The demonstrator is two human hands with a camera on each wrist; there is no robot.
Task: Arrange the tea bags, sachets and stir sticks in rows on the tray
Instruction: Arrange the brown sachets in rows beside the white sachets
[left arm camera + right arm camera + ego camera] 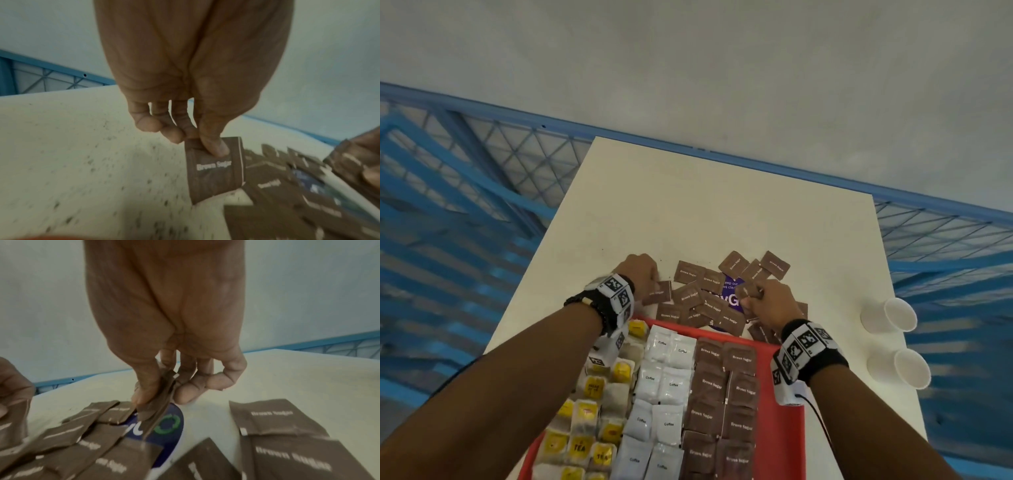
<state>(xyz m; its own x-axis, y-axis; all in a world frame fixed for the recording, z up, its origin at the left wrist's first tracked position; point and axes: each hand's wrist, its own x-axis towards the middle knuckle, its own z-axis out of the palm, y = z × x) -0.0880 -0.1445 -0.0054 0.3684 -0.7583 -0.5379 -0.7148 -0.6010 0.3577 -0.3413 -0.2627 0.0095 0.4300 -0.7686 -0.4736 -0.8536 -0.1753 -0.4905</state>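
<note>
A red tray [789, 428] at the table's near edge holds rows of yellow tea bags [592, 421], white coffee sachets [664, 387] and brown sugar sachets [722, 404]. Beyond the tray lies a loose pile of brown sugar sachets [709, 298] on a purple sticker [732, 291]. My left hand [642, 274] pinches one brown sugar sachet [214, 170] by its top edge, hanging just above the table. My right hand [767, 301] pinches a brown sugar sachet [156, 412] edge-on above the pile. No stir sticks are in view.
Two white paper cups [893, 315] [907, 368] lie on their sides at the table's right edge. The white table [722, 205] has bare surface beyond the pile. A blue metal railing [482, 171] runs behind and to both sides.
</note>
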